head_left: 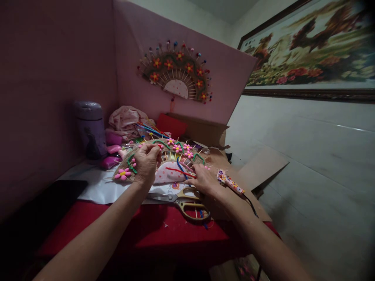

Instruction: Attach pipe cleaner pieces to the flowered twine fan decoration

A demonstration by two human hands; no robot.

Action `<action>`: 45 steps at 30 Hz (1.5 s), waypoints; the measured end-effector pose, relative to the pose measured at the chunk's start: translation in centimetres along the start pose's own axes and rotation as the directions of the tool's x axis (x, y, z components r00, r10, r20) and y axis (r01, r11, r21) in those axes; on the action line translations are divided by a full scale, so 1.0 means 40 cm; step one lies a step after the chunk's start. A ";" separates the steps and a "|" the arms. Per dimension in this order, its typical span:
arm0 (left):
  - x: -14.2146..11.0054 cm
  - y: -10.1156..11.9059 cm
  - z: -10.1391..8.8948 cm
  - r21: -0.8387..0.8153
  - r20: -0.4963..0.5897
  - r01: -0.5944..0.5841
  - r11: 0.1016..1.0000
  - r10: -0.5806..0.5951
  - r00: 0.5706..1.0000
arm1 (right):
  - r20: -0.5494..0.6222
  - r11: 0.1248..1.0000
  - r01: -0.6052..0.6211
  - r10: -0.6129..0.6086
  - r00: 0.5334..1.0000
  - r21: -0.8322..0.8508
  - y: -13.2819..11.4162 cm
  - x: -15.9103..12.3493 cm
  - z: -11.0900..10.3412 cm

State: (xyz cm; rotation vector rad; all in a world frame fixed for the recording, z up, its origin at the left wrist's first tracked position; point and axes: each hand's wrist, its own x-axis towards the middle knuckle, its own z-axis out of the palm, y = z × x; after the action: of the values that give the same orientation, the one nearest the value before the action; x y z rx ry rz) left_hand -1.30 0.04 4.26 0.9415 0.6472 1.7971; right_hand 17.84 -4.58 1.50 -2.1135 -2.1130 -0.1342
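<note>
A handmade fan (140, 152) with a twine-like brown band, pink flowers and green wavy strips lies on the table. My left hand (147, 162) is over its left part, thumb and fingers pinched together. A tiny red bit shows at those fingertips, too small to name. At the fan's lower right, my right hand (206, 180) has a red pipe cleaner (177, 170) between thumb and fingers. A blue pipe cleaner (179, 163) runs close beside it. Gold-handled scissors (187, 201) lie just below, partly under my right hand.
A flower-patterned glue gun (231, 183) with a cord rests on cardboard (260, 203) at right. A purple bottle (90, 130), pink packets (109, 162) and a pink cloth (127, 121) stand at back left. Another finished fan (178, 72) hangs on the pink board behind.
</note>
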 end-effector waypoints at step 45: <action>-0.029 -0.019 0.008 0.100 0.223 0.067 0.993 -0.088 0.971 | 0.010 0.973 0.171 -0.174 0.985 0.153 0.029 0.025 -0.003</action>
State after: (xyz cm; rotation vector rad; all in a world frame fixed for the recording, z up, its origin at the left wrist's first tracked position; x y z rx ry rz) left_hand -0.40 -0.73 3.48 1.1482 0.6161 1.5733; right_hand 19.00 -3.61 1.74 -1.8554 -2.2408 0.0314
